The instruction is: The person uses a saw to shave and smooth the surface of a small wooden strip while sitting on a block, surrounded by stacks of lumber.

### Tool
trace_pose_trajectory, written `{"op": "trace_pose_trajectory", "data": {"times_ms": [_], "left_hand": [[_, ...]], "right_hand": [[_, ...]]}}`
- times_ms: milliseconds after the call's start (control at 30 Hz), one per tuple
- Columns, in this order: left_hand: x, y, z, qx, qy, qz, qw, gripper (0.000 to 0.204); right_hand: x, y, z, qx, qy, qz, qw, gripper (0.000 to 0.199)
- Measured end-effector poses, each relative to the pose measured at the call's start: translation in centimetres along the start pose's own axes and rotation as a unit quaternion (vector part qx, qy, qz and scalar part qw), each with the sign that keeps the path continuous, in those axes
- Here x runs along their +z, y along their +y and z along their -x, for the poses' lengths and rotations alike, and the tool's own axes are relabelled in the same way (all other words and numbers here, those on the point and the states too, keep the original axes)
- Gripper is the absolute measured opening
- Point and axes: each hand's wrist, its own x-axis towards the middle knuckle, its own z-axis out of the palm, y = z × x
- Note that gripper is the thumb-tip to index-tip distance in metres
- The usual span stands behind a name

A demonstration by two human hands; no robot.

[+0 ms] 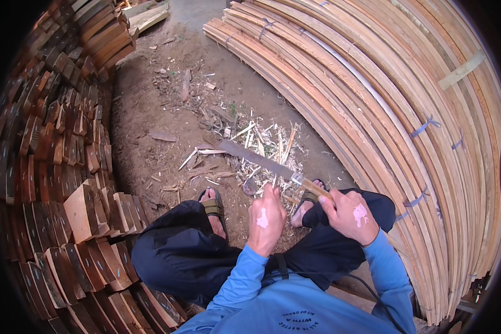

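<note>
one slip of the knife (pixel 275 167), grasped in the right hand (pixel 352 216) with its blade (pixel 256 158) above shavings (pixel 267 146), could cut the left hand (pixel 266 218), clenched near that blade, seemingly around a stick (pixel 275 181).

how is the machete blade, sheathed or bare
Bare: the machete blade shows uncovered from its tip down to the wooden handle, which the right hand grips.
</note>
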Motion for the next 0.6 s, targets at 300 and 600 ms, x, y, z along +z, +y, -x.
{"op": "trace_pose_trajectory", "data": {"times_ms": [300,600], "left_hand": [[0.1,0.1,-0.2,0.005,-0.009,0.011,1.0,0.016],[-0.1,0.4,-0.2,-0.004,-0.016,0.02,1.0,0.018]], "right_hand": [[-0.1,-0.3,0.4,0.004,-0.037,-0.013,0.999,0.04],[-0.5,-0.5,0.4,-0.008,-0.054,-0.011,0.998,0.04]]}}
